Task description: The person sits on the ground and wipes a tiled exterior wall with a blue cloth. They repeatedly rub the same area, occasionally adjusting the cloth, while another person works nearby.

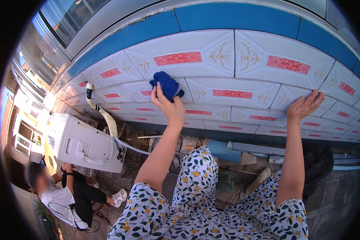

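My left hand (169,108) grips a bunched dark blue cloth (166,85) and holds it against the white tiled wall (208,70). The tiles bear raised frames, gold scrollwork and red patterned centres. To the right, my right hand (303,105) rests on the same wall with its palm and fingers spread and holds nothing. A band of plain blue tiles (237,16) runs above the white ones, below a window frame.
At the left stand a white air conditioner outdoor unit (91,145) and its wrapped pipe (105,115). A person (63,195) sits beyond it. Boards, pipes (258,147) and a light blue piece (225,151) lie along the wall's foot.
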`<action>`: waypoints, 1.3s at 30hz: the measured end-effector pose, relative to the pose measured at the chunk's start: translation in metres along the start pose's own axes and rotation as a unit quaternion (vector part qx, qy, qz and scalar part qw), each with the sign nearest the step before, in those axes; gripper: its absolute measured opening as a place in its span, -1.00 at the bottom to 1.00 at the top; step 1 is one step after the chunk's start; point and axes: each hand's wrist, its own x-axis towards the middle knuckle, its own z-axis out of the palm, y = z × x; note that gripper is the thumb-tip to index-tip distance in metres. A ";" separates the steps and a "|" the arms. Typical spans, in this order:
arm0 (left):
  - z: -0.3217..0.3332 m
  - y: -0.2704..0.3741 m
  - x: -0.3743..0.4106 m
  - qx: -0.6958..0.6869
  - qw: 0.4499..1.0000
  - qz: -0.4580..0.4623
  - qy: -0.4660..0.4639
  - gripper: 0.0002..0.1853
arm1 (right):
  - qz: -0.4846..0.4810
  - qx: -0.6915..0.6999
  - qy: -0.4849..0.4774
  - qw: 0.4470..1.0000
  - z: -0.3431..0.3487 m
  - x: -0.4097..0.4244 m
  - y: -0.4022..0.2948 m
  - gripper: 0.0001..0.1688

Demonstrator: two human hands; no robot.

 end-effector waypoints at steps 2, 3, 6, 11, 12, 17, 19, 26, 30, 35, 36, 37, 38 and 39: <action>-0.005 -0.032 0.009 0.013 0.993 -0.116 0.005 -0.50 | 0.008 -0.002 0.002 1.000 0.002 0.000 0.001 -0.22; -0.006 -0.040 0.011 -0.027 0.983 -0.183 -0.007 -0.55 | 0.011 -0.003 0.002 1.000 0.003 0.000 0.001 -0.22; -0.004 -0.024 -0.004 -0.043 0.995 -0.089 -0.005 -0.50 | 0.011 -0.003 0.000 1.000 0.005 0.001 -0.001 -0.22; 0.011 0.093 -0.042 -0.151 0.964 0.208 -0.064 -0.33 | 0.006 -0.005 0.003 1.000 0.003 -0.001 -0.007 -0.23; 0.014 0.116 -0.045 -0.143 0.951 0.262 -0.082 -0.32 | 0.005 -0.007 0.005 1.000 0.003 -0.002 -0.008 -0.23; 0.018 0.136 -0.051 -0.119 0.895 0.416 -0.106 -0.15 | -0.009 -0.008 0.002 1.000 0.003 -0.008 -0.012 -0.24; 0.021 0.101 -0.048 -0.094 0.914 0.383 -0.092 -0.09 | -0.005 -0.003 -0.012 1.000 0.005 -0.012 -0.014 -0.24; 0.028 -0.059 -0.015 -0.037 0.998 -0.011 0.048 -0.37 | -0.014 -0.016 -0.005 1.000 0.010 -0.018 -0.011 -0.25; 0.022 -0.107 0.002 -0.051 0.945 -0.317 0.061 -0.49 | -0.020 -0.021 0.003 1.000 0.014 -0.016 -0.005 -0.26; 0.028 -0.084 -0.046 -0.047 0.961 -0.264 0.062 -0.41 | -0.025 -0.014 0.008 1.000 0.017 -0.015 -0.004 -0.25; 0.032 -0.070 -0.065 -0.027 0.979 -0.195 0.052 -0.37 | -0.022 -0.015 0.009 1.000 0.017 -0.016 -0.005 -0.25; 0.037 -0.053 -0.086 -0.009 0.988 -0.149 0.034 -0.33 | -0.019 -0.014 0.015 1.000 0.018 -0.018 -0.007 -0.25; 0.039 -0.035 -0.107 -0.036 0.998 -0.053 0.026 -0.29 | -0.020 -0.019 0.014 1.000 0.018 -0.020 -0.010 -0.25; 0.041 -0.018 -0.128 -0.065 0.998 0.011 -0.001 -0.24 | -0.021 -0.023 0.016 0.999 0.019 -0.022 -0.012 -0.24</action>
